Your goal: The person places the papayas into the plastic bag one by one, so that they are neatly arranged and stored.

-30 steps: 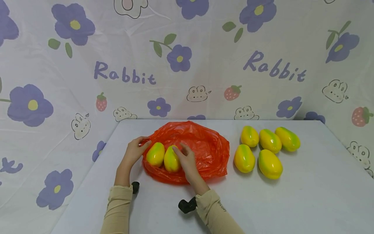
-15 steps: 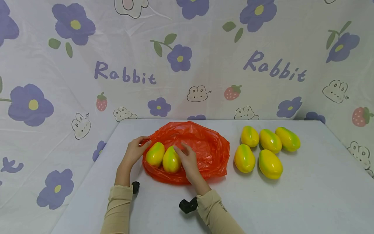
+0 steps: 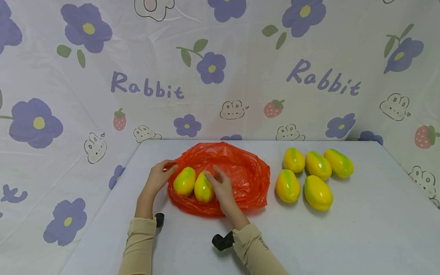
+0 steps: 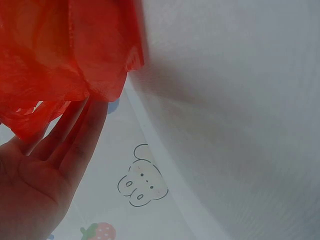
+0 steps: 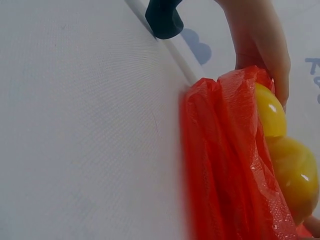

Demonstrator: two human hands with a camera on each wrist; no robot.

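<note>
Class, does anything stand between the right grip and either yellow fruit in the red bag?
Nothing visible stands between the right grip and the nearer fruit; they overlap in the head view. That nearer fruit, though, stands between the right grip and the farther fruit, towards the left of the red bag.

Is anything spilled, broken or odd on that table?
Nothing stands out. Two yellow-green fruits sit inside the crumpled but open red bag, and five more fruits lie to its right on the white table, with no visible damage or spill.
</note>
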